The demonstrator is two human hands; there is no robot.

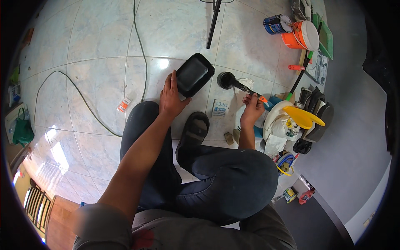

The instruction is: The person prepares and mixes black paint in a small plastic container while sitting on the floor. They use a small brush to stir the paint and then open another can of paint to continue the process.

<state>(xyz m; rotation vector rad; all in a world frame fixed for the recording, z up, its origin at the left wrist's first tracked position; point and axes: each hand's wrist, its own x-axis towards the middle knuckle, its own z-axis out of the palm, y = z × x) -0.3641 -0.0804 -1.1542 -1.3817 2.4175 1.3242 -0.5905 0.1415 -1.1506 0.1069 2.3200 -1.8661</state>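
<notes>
On the tiled floor (96,83) ahead of our knees, our left hand (171,99) pinched the near rim of the black plastic tray (194,74), seemingly light, stiff and slick, while our right hand (251,109) closed around the orange-handled tool (249,90).

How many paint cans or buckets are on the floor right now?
2: a blue paint can at the top right, and an orange bucket with a white lid touching it on its right. More may be hidden among the clutter by the wall.
</notes>
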